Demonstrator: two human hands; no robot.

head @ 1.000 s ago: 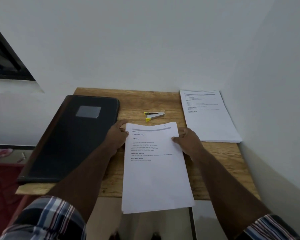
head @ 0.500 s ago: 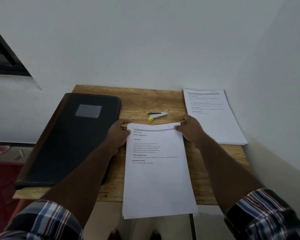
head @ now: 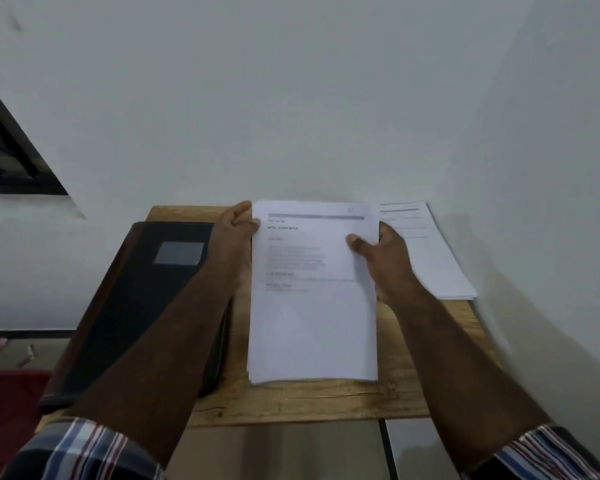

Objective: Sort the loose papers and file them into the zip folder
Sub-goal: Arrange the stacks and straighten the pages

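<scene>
A stack of white printed papers (head: 312,306) is clamped at its upper side edges between the left hand (head: 234,233) and right hand (head: 383,254), each grip closed with thumb on top, just right of the black zip folder (head: 146,299).

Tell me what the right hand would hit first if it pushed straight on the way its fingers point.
The right hand points left across the held paper stack, so it would likely meet the left hand gripping the opposite edge, though depth is unclear.

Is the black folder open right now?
No, the black zip folder lies shut and flat on the table, left of the held paper stack.
</scene>
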